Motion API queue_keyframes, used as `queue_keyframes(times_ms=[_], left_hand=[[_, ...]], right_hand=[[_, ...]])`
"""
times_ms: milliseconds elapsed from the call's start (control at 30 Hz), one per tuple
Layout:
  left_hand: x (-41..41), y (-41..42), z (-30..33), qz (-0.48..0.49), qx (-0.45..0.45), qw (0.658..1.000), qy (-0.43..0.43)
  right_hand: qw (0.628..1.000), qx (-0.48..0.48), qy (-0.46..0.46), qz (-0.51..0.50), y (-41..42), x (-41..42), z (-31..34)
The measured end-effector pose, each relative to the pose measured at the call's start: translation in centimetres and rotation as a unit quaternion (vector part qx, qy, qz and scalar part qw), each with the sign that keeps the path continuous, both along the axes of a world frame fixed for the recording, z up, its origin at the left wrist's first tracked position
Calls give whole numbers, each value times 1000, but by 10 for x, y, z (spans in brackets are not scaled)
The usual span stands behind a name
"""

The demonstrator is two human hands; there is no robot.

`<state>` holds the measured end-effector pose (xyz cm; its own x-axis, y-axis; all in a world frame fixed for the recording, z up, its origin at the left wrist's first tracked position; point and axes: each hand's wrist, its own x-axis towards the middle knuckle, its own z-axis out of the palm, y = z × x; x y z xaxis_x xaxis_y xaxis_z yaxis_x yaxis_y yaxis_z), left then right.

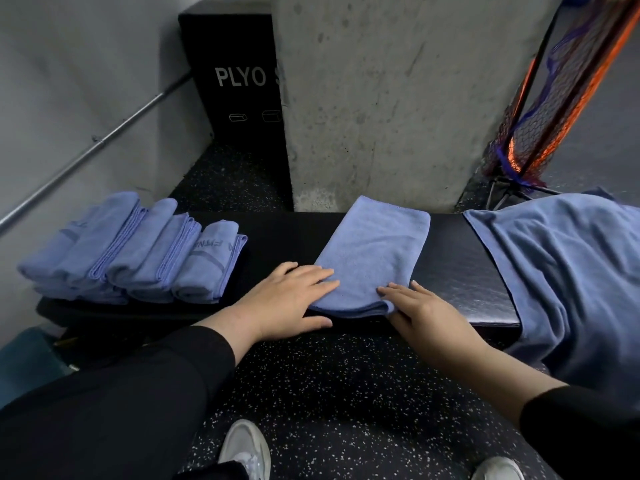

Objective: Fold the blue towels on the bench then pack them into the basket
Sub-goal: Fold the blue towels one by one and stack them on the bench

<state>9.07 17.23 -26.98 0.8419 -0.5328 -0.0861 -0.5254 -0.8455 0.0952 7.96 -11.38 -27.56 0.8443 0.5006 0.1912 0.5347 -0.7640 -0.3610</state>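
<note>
Lying across the middle of the black bench (460, 268), a folded blue towel (372, 256) ran from the far edge to the near edge, its layered fold facing the person. The left hand (289, 299) rested flat at the towel's near left corner, fingers (320, 277) straight and slightly spread over the cloth, the thumb stretched along the bench's near edge. The right hand (420, 311) lay at the near right corner, fingers (391, 292) extended and touching the top layer (whether the thumb was tucked under the fold could not be told). Neither hand curled around the fabric.

At the left end of the bench sat a row of folded towels (138, 251), stacked close together, one showing printed lettering. At the right end an unfolded towel (568, 271) was draped over the bench and hung down its near side. No basket could be made out.

Beyond the bench stood a concrete pillar (398, 98), with a black box marked PLYO (239, 77) to its left and an orange-and-purple net (554, 109) to its right. Two pale shoes (247, 448) stood on the speckled floor (346, 393).
</note>
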Motion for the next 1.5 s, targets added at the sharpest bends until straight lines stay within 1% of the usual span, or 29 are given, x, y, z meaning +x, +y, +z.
queue_keyframes(times_ms=[67,133,200,233,300,367,433,533,633,700,767,800,833,900,1000,1033,1100,1167,1200,1233,1300,1367,1400,1433,1500], left_hand=[[2,-5,4,5,-23,999,-26],[6,-9,8,14,-48,998,-33],[5,-11,16,53,-89,995,2],[4,-11,21,85,-127,988,39],[1,-13,31,145,-222,955,130],[-3,-17,40,168,-283,926,184],[-5,-20,45,182,-333,903,200],[-5,-25,46,216,-384,872,213],[1,-31,43,261,-417,850,188],[10,-37,44,291,-465,814,188],[21,-43,44,298,-526,761,236],[26,-46,44,300,-541,741,261],[32,-48,44,300,-546,734,271],[44,-51,40,312,-534,746,247],[59,-54,32,322,-498,780,202],[64,-55,27,328,-462,805,175],[72,-57,18,339,-354,868,82],[72,-59,13,303,-304,903,7],[71,-60,11,270,-290,918,-19],[70,-61,10,233,-268,934,-42],[67,-64,7,175,-226,956,-67],[65,-68,2,141,-187,970,-59],[63,-69,-2,129,-156,978,-42],[61,-70,-6,119,-116,986,-17],[56,-67,-13,102,-40,993,33]], right_hand=[[994,30,90,-50,-4,-1,11],[981,78,166,-70,-8,1,20],[967,103,219,-81,-14,3,27],[963,115,231,-79,-17,4,30],[960,133,235,-77,-24,3,37],[955,152,238,-90,-31,4,41],[952,152,244,-110,-35,5,41],[939,185,257,-136,-35,3,36],[919,230,263,-180,-29,8,34],[900,264,271,-216,-26,17,33],[887,290,271,-236,-24,30,33],[885,295,267,-243,-23,38,33],[885,291,263,-249,-23,46,34],[892,283,247,-251,-21,61,33],[895,268,224,-278,-16,81,31],[900,248,215,-286,-15,87,28],[914,172,197,-311,-14,93,22],[922,77,161,-344,-13,92,17],[928,57,128,-346,-11,91,15],[938,53,88,-330,-10,88,16],[968,75,-6,-240,-3,81,20],[985,87,-51,-142,3,72,19],[991,65,-40,-107,5,67,14],[997,19,-7,-80,6,61,9],[992,-88,83,-42,0,52,-4]])
